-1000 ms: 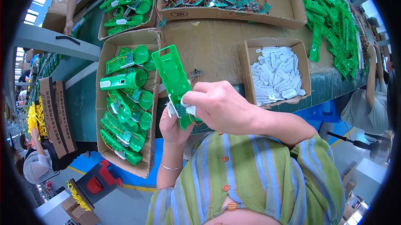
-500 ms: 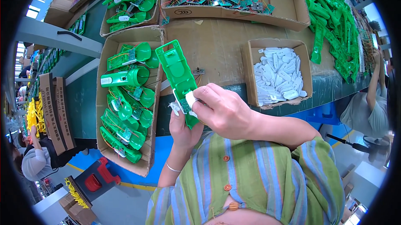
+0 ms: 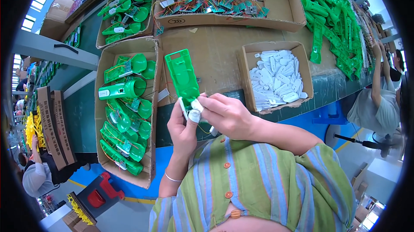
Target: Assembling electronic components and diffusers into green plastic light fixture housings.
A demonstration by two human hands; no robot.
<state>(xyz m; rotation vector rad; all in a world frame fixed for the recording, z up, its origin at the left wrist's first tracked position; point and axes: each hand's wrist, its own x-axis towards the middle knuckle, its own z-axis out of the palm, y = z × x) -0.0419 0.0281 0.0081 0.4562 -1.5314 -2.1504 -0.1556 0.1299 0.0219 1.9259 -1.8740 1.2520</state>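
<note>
A long green plastic housing, hollow side up, tilts away from me above the table's near edge. My left hand grips its lower end, with the thumb lying over it. At that same end, the fingers of my right hand are pinched together against the left thumb. White wraps cover fingertips on both hands. What the right fingers hold is hidden. Below them a small white piece shows beside a thin wire.
Left stands a carton of green housings with wired circuit boards; another carton is behind it. A wide box holds boards at the back. White covers fill a box at right. Loose green housings are heaped far right.
The housing has turned more upright, and the circuit board seen at its lower end is now covered by my fingers. My left thumb has moved across toward the right fingertips.
</note>
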